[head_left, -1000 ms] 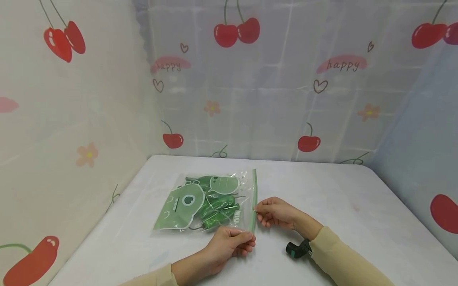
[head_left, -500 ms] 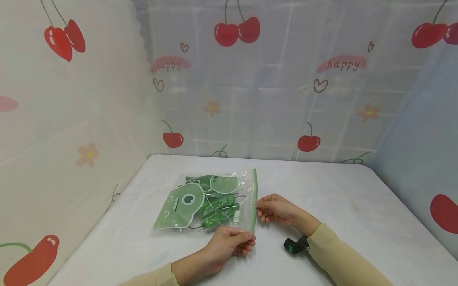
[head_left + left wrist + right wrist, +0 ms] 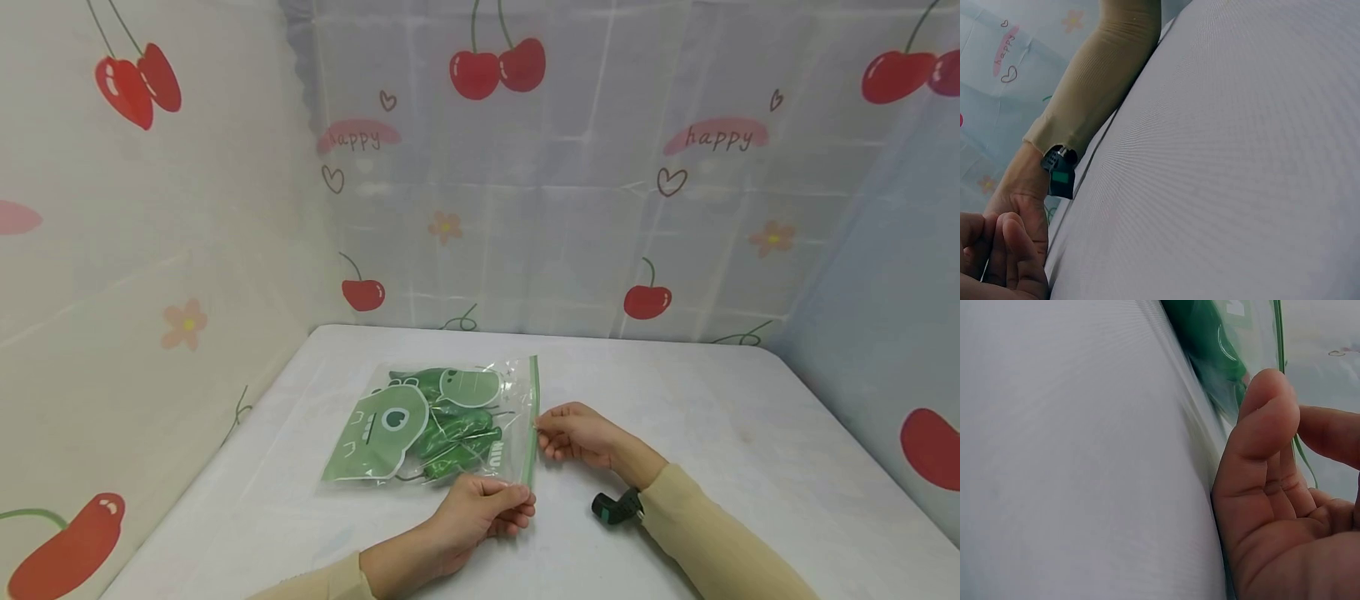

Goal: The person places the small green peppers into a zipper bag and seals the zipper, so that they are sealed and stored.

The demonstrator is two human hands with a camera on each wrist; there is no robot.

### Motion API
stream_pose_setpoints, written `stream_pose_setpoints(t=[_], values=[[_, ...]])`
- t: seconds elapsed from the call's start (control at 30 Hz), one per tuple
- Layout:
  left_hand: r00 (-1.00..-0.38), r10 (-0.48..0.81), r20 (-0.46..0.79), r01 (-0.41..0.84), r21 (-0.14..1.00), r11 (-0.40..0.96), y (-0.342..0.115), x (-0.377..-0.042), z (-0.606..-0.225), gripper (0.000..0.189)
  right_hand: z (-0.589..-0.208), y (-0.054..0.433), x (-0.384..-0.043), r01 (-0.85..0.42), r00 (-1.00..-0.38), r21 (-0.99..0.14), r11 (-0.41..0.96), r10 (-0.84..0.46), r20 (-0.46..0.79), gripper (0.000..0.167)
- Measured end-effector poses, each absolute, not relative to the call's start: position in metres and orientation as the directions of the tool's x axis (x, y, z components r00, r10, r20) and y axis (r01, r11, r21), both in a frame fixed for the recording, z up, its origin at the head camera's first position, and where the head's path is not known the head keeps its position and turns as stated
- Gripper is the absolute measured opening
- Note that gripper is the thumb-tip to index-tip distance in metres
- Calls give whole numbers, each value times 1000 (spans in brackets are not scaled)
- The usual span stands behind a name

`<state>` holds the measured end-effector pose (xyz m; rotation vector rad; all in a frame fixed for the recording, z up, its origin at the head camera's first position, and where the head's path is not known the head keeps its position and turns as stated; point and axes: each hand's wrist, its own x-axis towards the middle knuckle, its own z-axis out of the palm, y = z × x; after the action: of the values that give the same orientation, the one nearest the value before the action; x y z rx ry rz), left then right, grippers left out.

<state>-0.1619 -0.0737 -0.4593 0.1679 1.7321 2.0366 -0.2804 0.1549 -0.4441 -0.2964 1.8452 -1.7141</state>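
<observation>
A clear zip bag [image 3: 375, 458] with green cartoon prints lies flat on the table, left of centre. Several green peppers [image 3: 459, 429] show through its plastic. Along its right side runs a green zip strip [image 3: 534, 379]. My left hand [image 3: 472, 512] pinches the near corner of that strip between thumb and forefinger. Higher up the strip, my right hand [image 3: 577, 435] pinches it, other fingers curled. In the right wrist view, thumb and forefinger of the right hand [image 3: 1272, 481] meet at the strip, beside the bag [image 3: 1260, 325]. Only part of the left hand [image 3: 1007, 256] shows in the left wrist view.
A white table [image 3: 675, 400] carries the bag, with its rounded far edge against a cherry-printed curtain [image 3: 570, 208]. Printed sheets also hang at left and right. A small black device [image 3: 617, 507] sits at the right wrist, by the beige sleeve [image 3: 712, 533].
My right hand has slid slightly away from me along the zip strip, its sleeve and wrist device shifting with it. The left hand and the bag have stayed in place.
</observation>
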Motion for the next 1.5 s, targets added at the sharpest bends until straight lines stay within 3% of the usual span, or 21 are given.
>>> stream_pose_setpoints(t=[1.5], values=[[-889,413,-197,-259,961,-98,-73,-161,-461,38,-449,157,-304,232,-823,-964,133,-502,-267,23]])
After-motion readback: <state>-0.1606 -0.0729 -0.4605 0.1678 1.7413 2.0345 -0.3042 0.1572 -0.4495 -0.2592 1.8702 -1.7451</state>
